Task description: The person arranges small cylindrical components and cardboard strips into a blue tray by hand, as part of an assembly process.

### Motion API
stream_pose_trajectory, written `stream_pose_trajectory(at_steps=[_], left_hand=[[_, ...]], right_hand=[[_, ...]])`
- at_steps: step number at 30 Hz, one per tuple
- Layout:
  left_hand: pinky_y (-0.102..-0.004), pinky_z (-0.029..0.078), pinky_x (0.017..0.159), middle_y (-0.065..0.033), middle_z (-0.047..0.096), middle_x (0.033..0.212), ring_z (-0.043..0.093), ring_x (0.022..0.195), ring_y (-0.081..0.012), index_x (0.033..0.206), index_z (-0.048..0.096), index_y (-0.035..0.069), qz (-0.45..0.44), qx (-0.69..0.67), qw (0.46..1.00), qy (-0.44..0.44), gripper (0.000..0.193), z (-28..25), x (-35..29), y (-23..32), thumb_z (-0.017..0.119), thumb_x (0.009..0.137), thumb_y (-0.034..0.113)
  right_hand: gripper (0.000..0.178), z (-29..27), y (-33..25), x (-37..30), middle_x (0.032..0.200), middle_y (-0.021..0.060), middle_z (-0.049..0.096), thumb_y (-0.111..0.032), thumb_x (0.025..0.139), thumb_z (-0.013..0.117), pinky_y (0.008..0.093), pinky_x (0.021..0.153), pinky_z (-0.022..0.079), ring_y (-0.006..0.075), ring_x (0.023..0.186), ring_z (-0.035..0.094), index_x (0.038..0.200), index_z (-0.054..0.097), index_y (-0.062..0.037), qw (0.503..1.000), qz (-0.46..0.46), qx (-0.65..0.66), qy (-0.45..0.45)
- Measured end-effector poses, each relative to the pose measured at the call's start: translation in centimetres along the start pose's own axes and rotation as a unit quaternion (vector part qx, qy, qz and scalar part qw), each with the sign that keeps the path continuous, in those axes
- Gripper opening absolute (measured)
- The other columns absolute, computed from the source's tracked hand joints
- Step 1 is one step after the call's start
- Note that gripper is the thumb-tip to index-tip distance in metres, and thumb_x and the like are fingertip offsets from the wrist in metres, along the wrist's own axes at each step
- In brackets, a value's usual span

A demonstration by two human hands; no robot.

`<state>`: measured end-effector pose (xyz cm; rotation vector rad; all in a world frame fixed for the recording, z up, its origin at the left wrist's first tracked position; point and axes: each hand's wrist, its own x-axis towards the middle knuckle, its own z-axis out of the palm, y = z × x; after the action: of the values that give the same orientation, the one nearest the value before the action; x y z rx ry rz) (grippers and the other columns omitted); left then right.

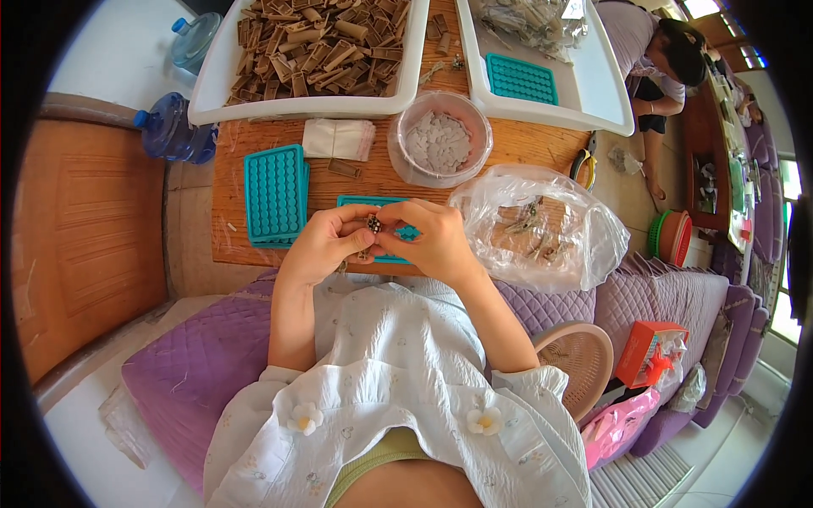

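While both hands are brought together over the near edge of a brown wooden table [326,190], a small dark piece dotted with pale studs [373,223] is held up between them, above a shallow turquoise rectangular tray [360,201] that is partly covered by the fingers. By the left hand [326,243] the piece is pinched between thumb and forefinger, so that it lies at the tips, on that hand's right side. The right hand [434,239] is curled, its thumb and forefinger closed in against the right side of the piece; whether it is also gripped there cannot be told.

To the left, turquoise trays with rows of round cups [274,196] are stacked. Beyond the hands, a flat white bundle [339,139] is set near a small brown oblong piece [345,168], and a round translucent tub [436,176] is filled with pale grey bits [439,140]. On the right, a crumpled clear plastic bag [586,245] is spread just beside the right hand, with pliers with yellow-and-black handles [584,161] placed beyond it. Farther back, brown trough-shaped pieces [313,51] are heaped in a white plastic bin [296,107]
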<state>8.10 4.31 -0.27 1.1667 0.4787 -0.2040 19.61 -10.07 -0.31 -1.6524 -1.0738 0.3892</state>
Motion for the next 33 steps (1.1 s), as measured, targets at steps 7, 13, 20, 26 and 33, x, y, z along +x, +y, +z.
stream_pose_trajectory(at_steps=[7, 13, 20, 26, 33], left_hand=[[-0.0200, 0.050, 0.061, -0.0039, 0.062, 0.088, 0.058, 0.071, -0.0085, 0.117, 0.050, 0.001, -0.024, -0.043, 0.999, 0.002, 0.042, 0.3, 0.5, -0.8, 0.061, 0.083, 0.022], [-0.0207, 0.051, 0.061, -0.0030, 0.060, 0.086, 0.056, 0.068, -0.0082, 0.116, 0.050, 0.000, -0.035, -0.042, 0.998, -0.022, 0.037, 0.4, 1.3, -1.0, 0.058, 0.085, 0.019], [-0.0229, 0.053, 0.062, -0.0063, 0.060, 0.088, 0.059, 0.070, -0.0113, 0.111, 0.052, -0.002, -0.046, -0.083, 0.995, 0.022, 0.032, 1.2, 2.3, -2.0, 0.056, 0.087, 0.019], [-0.0251, 0.055, 0.066, -0.0087, 0.060, 0.091, 0.062, 0.075, -0.0142, 0.108, 0.053, -0.003, -0.064, -0.144, 0.987, 0.035, 0.027, 1.9, 3.8, -3.1, 0.053, 0.088, 0.016], [-0.0245, 0.055, 0.064, -0.0068, 0.060, 0.091, 0.061, 0.076, -0.0134, 0.106, 0.054, -0.003, -0.080, -0.112, 0.988, 0.062, 0.023, 2.6, 4.7, -2.9, 0.052, 0.089, 0.012]], right_hand=[[0.022, 0.8, 1.3, -1.1, 0.078, 0.0075, 0.064, -0.003, 0.063, 0.072, 0.0264, 0.056, 0.051, 0.0176, 0.066, 0.064, 0.083, 0.062, -0.0022, 0.999, -0.015, -0.011, 0.044], [0.022, 1.2, 1.9, -1.8, 0.080, 0.0079, 0.064, -0.002, 0.064, 0.071, 0.0257, 0.056, 0.051, 0.0168, 0.066, 0.064, 0.084, 0.062, -0.0022, 0.996, -0.015, -0.005, 0.088], [0.021, 1.3, 2.5, -2.1, 0.078, 0.0085, 0.061, -0.002, 0.070, 0.066, 0.0291, 0.059, 0.051, 0.0199, 0.067, 0.061, 0.090, 0.062, -0.0028, 0.996, 0.026, -0.002, 0.090], [0.021, 0.8, 3.4, -2.5, 0.080, 0.0101, 0.060, -0.001, 0.072, 0.064, 0.0293, 0.062, 0.050, 0.0215, 0.070, 0.061, 0.093, 0.060, -0.0015, 0.994, 0.057, -0.011, 0.089], [0.022, 0.6, 4.2, -2.8, 0.079, 0.0096, 0.059, 0.000, 0.070, 0.065, 0.0282, 0.061, 0.051, 0.0198, 0.069, 0.062, 0.091, 0.059, -0.0007, 0.992, 0.063, -0.020, 0.109]])
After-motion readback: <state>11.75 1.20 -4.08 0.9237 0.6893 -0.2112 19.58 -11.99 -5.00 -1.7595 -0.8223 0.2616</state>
